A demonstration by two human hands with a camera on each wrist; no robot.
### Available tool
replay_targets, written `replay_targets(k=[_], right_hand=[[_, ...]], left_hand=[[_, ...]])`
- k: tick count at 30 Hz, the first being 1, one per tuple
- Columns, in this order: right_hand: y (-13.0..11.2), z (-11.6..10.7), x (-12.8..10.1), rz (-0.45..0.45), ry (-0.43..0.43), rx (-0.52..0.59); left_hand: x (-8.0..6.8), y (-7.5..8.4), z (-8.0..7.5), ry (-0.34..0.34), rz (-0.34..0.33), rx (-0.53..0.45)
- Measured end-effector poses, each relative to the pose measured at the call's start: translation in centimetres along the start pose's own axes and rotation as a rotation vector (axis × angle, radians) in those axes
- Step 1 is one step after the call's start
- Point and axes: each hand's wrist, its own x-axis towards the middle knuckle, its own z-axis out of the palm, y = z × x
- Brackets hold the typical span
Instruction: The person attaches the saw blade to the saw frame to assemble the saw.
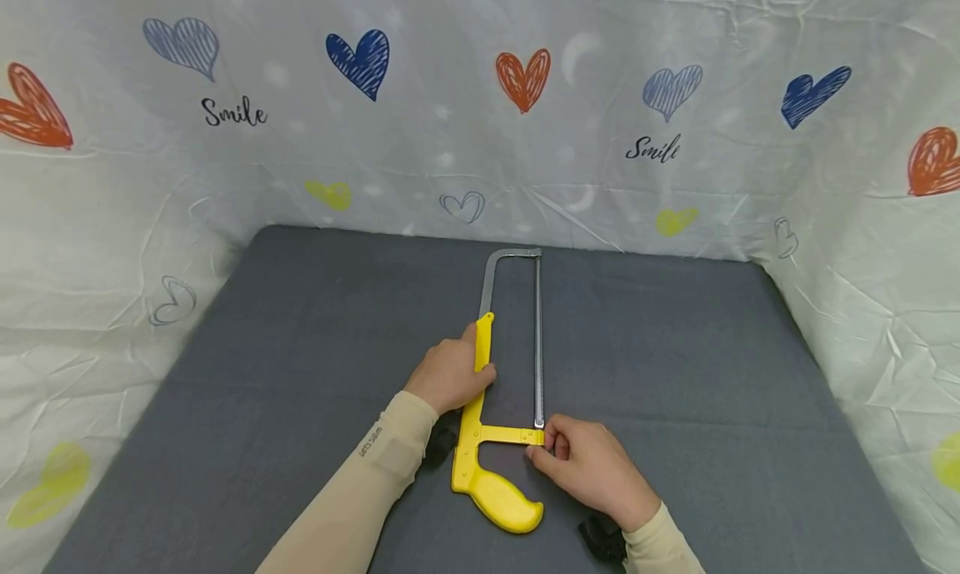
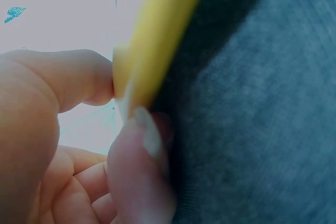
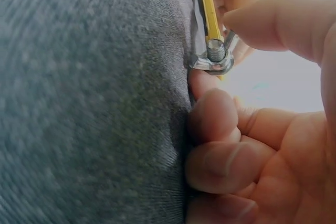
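Observation:
A hacksaw [image 1: 495, 407] with a yellow handle and a silver frame lies flat on the grey mat [image 1: 262, 391], its blade [image 1: 537, 341] running away from me. My left hand [image 1: 450, 374] grips the yellow upper bar [image 2: 157, 40] of the saw frame, thumb and fingers pinching it. My right hand [image 1: 588, 466] is at the near end of the blade, where thumb and forefinger pinch the metal wing nut [image 3: 212, 59] on the yellow cross arm [image 1: 513, 434].
White sheets printed with hearts and the word "Smile" [image 1: 232, 112] wall in the mat at the back and both sides. A small black object [image 1: 600, 541] shows by my right wrist, another [image 1: 438, 442] by the left.

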Motion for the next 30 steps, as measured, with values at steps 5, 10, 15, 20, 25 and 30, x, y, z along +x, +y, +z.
replay_targets(k=[5, 10, 15, 20, 25, 30], right_hand=[[0.17, 0.14, 0.03, -0.008, 0.018, -0.001], [0.30, 0.18, 0.02, -0.015, 0.022, 0.001], [0.26, 0.10, 0.00, -0.013, 0.016, 0.006], [0.23, 0.03, 0.00, -0.005, 0.009, 0.014], [0.21, -0.01, -0.05, -0.004, 0.004, 0.025], [0.23, -0.08, -0.06, -0.003, -0.001, 0.040]], left_hand=[[-0.06, 0.06, -0.07, -0.007, 0.004, -0.005], [-0.05, 0.05, -0.08, -0.004, 0.004, -0.009], [-0.10, 0.08, -0.11, -0.002, -0.009, -0.012], [-0.01, 0.13, -0.16, -0.005, -0.009, -0.008], [-0.03, 0.04, -0.03, 0.002, -0.002, -0.004], [-0.08, 0.09, -0.01, 0.001, -0.006, -0.014]])
